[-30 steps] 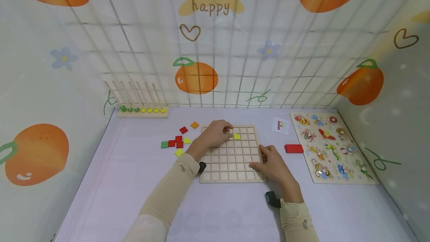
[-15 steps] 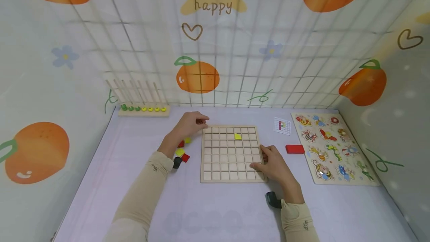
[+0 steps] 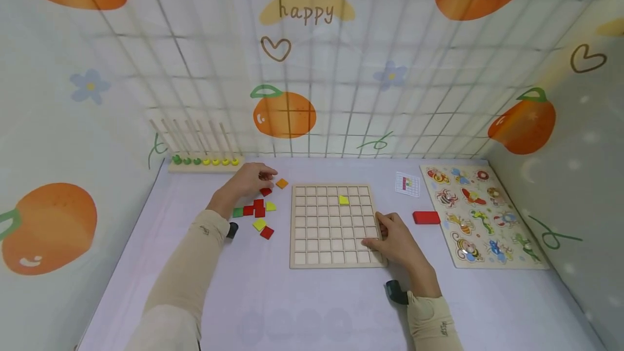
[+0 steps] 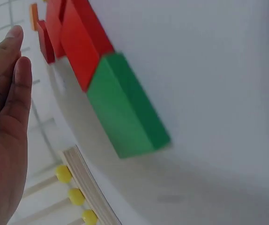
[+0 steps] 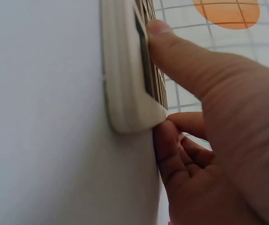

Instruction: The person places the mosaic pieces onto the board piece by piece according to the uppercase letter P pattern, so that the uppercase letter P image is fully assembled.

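My left hand hovers at the far end of the loose tiles, fingers loosely bent. Its fingertips lie close over a red tile, with nothing showing between thumb and fingers in the left wrist view. An orange tile is just to their right. Nearer me lie a green tile, several red ones and two yellow ones. With the thumb on top and fingers against the side, my right hand holds the right edge of a wooden grid board. One yellow tile sits in a far cell of the board.
A counting rack with pegs and beads stands at the back left. Right of the board are a small printed card, a red block and an insect puzzle board. A printed curtain surrounds the table.
My left hand has moved left from over the board, past its far left corner, to the loose tiles. The yellow tile stays in its cell. My right hand keeps its hold on the board.
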Tool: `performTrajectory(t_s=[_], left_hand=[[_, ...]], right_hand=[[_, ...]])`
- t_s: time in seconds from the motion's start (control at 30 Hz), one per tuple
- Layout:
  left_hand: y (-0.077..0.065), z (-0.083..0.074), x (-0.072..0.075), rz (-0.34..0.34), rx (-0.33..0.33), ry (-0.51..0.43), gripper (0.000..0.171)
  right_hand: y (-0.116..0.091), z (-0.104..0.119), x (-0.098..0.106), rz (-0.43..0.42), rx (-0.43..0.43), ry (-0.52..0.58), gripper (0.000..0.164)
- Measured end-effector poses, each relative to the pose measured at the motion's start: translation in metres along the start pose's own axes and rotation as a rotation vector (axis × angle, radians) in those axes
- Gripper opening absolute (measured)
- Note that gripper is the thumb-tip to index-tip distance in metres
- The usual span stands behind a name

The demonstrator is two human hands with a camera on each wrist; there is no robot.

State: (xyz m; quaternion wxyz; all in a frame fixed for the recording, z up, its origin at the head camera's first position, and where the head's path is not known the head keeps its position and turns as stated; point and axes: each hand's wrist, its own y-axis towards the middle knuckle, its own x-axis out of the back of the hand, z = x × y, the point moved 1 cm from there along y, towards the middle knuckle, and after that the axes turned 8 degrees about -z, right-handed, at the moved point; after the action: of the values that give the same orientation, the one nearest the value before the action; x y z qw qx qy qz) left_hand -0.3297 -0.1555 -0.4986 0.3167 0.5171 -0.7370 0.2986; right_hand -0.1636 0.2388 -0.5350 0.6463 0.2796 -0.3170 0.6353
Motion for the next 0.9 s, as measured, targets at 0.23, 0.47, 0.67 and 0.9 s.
performTrajectory(t_s=[0.23,0.47,0.67,0.9], left_hand=[[0.011,0.0,-0.003,0.037,-0.021,0.005,0.041],[0.019,-0.001,-0.012,0.08,-0.049,0.02,0.043],[0.019,-0.003,-0.012,0.082,-0.021,0.053,0.037],[0.016,-0.005,-0.013,0.103,-0.03,0.112,0.035]], right_hand=[[-0.001,0.0,0.0,0.002,-0.017,0.0,0.096],[-0.002,0.001,0.001,-0.002,-0.007,0.002,0.096],[0.0,0.001,0.002,-0.012,0.0,-0.003,0.095],[0.0,-0.001,0.001,-0.011,-0.006,-0.007,0.096]])
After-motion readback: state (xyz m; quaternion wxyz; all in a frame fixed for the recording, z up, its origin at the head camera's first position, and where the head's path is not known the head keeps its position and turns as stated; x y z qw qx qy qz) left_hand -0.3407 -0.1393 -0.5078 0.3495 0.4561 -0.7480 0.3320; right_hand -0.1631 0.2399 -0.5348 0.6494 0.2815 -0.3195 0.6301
